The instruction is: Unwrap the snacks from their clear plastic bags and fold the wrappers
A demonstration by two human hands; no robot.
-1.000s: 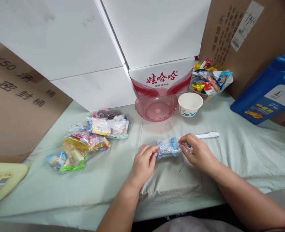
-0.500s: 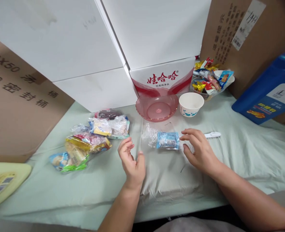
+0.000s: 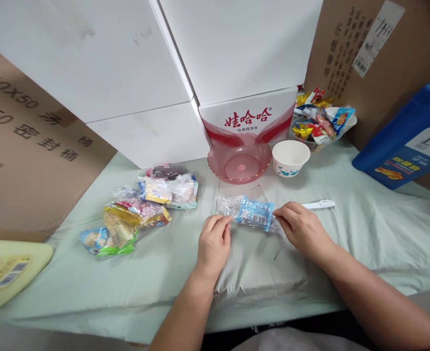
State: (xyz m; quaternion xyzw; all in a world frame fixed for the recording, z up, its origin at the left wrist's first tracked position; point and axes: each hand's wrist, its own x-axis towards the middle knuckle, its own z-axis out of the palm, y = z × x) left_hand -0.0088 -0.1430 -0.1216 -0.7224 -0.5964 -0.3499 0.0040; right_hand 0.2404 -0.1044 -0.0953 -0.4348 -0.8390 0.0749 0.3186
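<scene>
The right hand [image 3: 302,229] covers one end of the packet [image 3: 254,213], whose print is too small to read. Whether the fingers [image 3: 225,222] of the left hand [image 3: 213,243] pinch its clear end cannot be told. A white stick [image 3: 319,204] runs behind the right hand, its near end hidden. The right edge cuts off the blue jug [image 3: 412,141]; the left edge, a yellow board [image 3: 6,273] and a brown box [image 3: 25,146]. Wrappers in the pile [image 3: 141,214] overlap beyond counting.
</scene>
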